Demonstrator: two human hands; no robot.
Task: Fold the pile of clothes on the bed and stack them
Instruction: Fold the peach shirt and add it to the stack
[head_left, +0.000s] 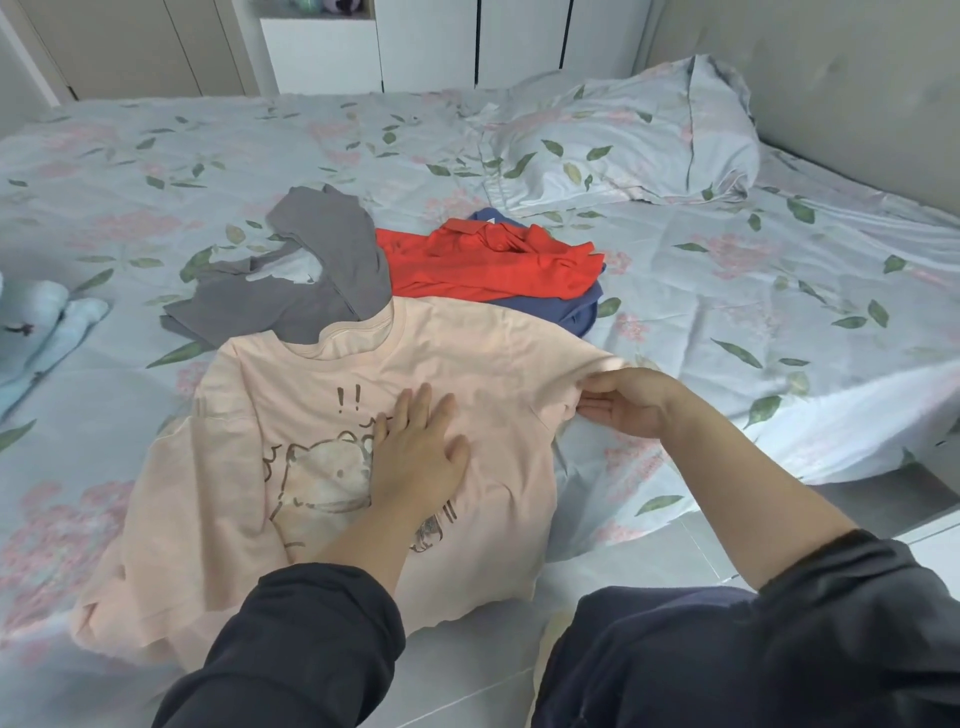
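Fingers (415, 410) of the left hand (421, 462) lie straight, pressing the shirt (208, 493) on the bed (727, 270); right hand (628, 405) pinches its sleeve (553, 415).

Two exclamation marks "!!" on the peach T-shirt (467, 364), above its cartoon print.

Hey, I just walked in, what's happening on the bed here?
A person is folding clothes on the bed. The left hand presses flat on the chest of a peach T-shirt with a bear print, spread face up. The right hand pinches its sleeve, probably to fold it inward. Behind it lie a grey garment, loosely heaped, and a red collared shirt on top of a blue garment. The peach T-shirt is not yet folded.
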